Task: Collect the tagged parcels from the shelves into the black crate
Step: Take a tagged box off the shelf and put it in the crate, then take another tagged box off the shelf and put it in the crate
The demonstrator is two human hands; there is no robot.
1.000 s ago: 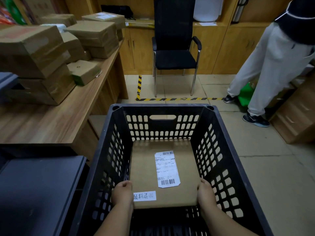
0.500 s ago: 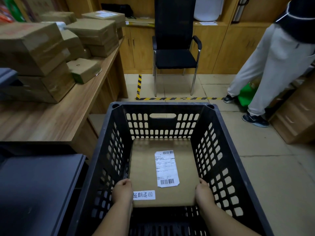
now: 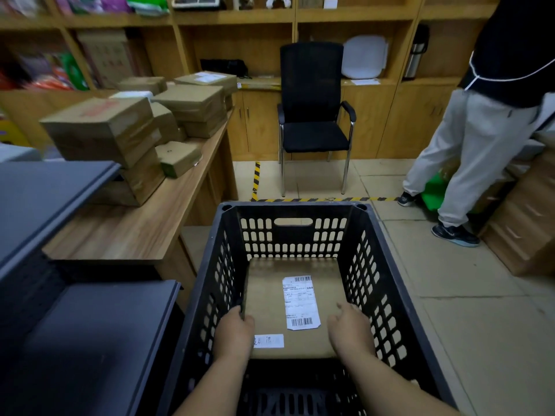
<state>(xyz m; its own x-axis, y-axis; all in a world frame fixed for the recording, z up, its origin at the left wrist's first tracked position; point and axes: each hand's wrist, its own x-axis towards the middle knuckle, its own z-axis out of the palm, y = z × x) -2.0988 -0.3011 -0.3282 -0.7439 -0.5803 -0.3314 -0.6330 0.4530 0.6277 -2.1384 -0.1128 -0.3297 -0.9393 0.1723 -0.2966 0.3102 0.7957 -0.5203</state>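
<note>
Head view — parcel (image 3: 295, 307) snug between crate (image 3: 387, 241) walls

Both forearms are bare to the lower frame edge with no sleeve showing, and the left hand (image 3: 235, 331) and right hand (image 3: 350, 330) wear nothing.

1. Beige floor tiles (image 3: 468, 325) lay right of the hands, crossed farther ahead by striped hazard tape (image 3: 327, 199).
2. A black chair (image 3: 313, 115) stood ahead against wooden cabinets (image 3: 372, 115).
3. A wooden desk (image 3: 144, 223) stood to the left.
</note>
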